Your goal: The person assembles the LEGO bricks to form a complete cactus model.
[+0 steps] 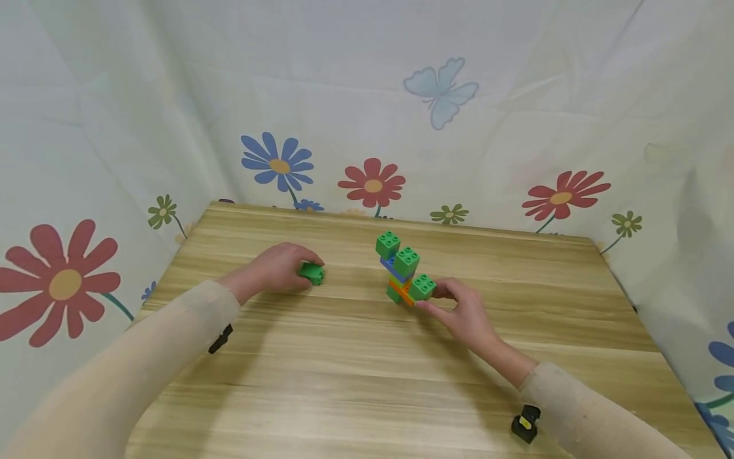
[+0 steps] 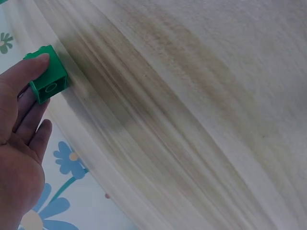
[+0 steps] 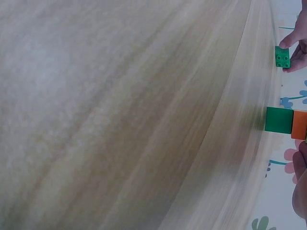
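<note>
My left hand point(image 1: 274, 269) pinches a loose green toy brick point(image 1: 313, 274) over the left part of the table. In the left wrist view the thumb lies over the studded side of this green brick point(image 2: 52, 73), and its hollow underside shows. Right of the middle stands a stepped toy brick tower point(image 1: 406, 262), with green, blue, yellow-green and orange bricks. My right hand point(image 1: 463, 313) grips its lower right end, where a green brick point(image 1: 423, 286) sits on an orange one. The right wrist view shows the tower's green bottom brick point(image 3: 279, 120) beside the orange brick point(image 3: 299, 124); most of that hand is cut off.
Both hands work over a wood-grain table point(image 1: 344, 382). A white curtain point(image 1: 344, 83) printed with flowers and a butterfly hangs behind it and at both sides. Black wrist devices point(image 1: 525, 423) sit under both sleeves.
</note>
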A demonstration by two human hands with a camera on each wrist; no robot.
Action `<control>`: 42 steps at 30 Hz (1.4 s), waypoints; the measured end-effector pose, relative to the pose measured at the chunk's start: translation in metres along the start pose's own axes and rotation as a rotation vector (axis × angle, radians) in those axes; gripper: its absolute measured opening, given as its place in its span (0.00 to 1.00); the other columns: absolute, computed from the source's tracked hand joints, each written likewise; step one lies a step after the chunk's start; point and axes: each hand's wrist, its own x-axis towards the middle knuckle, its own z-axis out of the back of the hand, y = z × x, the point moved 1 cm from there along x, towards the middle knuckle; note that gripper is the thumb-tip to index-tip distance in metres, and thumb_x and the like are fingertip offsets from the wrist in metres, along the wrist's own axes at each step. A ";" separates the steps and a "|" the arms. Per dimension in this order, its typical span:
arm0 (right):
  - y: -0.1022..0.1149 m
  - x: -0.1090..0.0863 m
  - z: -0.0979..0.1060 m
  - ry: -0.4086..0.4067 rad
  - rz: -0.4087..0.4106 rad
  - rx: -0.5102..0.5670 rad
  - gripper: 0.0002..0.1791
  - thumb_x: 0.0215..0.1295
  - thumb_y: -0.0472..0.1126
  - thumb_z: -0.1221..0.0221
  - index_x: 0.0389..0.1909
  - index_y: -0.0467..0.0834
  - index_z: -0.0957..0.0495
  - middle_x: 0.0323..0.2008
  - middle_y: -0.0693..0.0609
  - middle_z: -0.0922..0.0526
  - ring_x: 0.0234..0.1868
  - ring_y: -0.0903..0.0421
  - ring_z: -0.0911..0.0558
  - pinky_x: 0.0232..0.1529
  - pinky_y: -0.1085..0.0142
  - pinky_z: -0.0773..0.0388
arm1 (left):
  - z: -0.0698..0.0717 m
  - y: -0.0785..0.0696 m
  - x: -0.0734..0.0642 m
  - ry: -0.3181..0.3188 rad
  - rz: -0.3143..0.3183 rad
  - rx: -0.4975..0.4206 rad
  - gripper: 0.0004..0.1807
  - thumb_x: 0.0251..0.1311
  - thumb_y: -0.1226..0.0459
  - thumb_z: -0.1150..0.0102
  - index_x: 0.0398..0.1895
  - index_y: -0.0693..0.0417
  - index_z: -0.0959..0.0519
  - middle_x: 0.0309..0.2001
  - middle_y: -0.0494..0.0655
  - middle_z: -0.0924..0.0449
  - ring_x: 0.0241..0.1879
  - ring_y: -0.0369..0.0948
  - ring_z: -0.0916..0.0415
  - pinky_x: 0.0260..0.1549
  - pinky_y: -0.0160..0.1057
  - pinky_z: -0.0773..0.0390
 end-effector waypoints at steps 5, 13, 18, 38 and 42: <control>0.000 -0.001 0.000 -0.004 0.005 -0.001 0.21 0.58 0.37 0.20 0.51 0.39 0.15 0.45 0.46 0.10 0.45 0.48 0.10 0.51 0.45 0.12 | -0.003 0.003 -0.002 -0.032 0.002 -0.032 0.20 0.63 0.64 0.24 0.58 0.52 0.12 0.55 0.48 0.11 0.50 0.47 0.17 0.59 0.54 0.18; 0.001 -0.001 -0.001 -0.004 0.011 0.001 0.21 0.57 0.36 0.20 0.50 0.39 0.15 0.45 0.46 0.10 0.45 0.47 0.10 0.50 0.45 0.12 | -0.011 0.004 -0.003 -0.110 0.048 -0.237 0.22 0.62 0.63 0.23 0.60 0.52 0.13 0.56 0.47 0.11 0.57 0.48 0.16 0.63 0.53 0.20; 0.000 0.000 -0.001 -0.005 0.012 0.008 0.21 0.58 0.36 0.21 0.50 0.38 0.15 0.45 0.46 0.10 0.45 0.48 0.10 0.50 0.45 0.12 | -0.022 -0.008 -0.001 -0.161 0.087 -0.479 0.24 0.62 0.63 0.22 0.61 0.54 0.15 0.58 0.49 0.12 0.63 0.50 0.18 0.69 0.53 0.24; 0.000 0.000 -0.001 -0.005 -0.005 0.046 0.20 0.58 0.37 0.21 0.50 0.39 0.14 0.44 0.47 0.10 0.45 0.45 0.10 0.51 0.43 0.12 | -0.052 -0.025 0.008 -0.200 0.127 -0.643 0.23 0.62 0.64 0.21 0.59 0.51 0.17 0.55 0.46 0.12 0.60 0.45 0.16 0.64 0.51 0.20; 0.000 0.000 -0.001 -0.008 -0.005 0.047 0.20 0.58 0.36 0.20 0.50 0.39 0.14 0.44 0.47 0.10 0.45 0.46 0.10 0.51 0.43 0.12 | -0.051 -0.023 0.006 -0.194 0.130 -0.622 0.23 0.61 0.63 0.20 0.58 0.50 0.17 0.55 0.46 0.12 0.60 0.46 0.16 0.65 0.50 0.20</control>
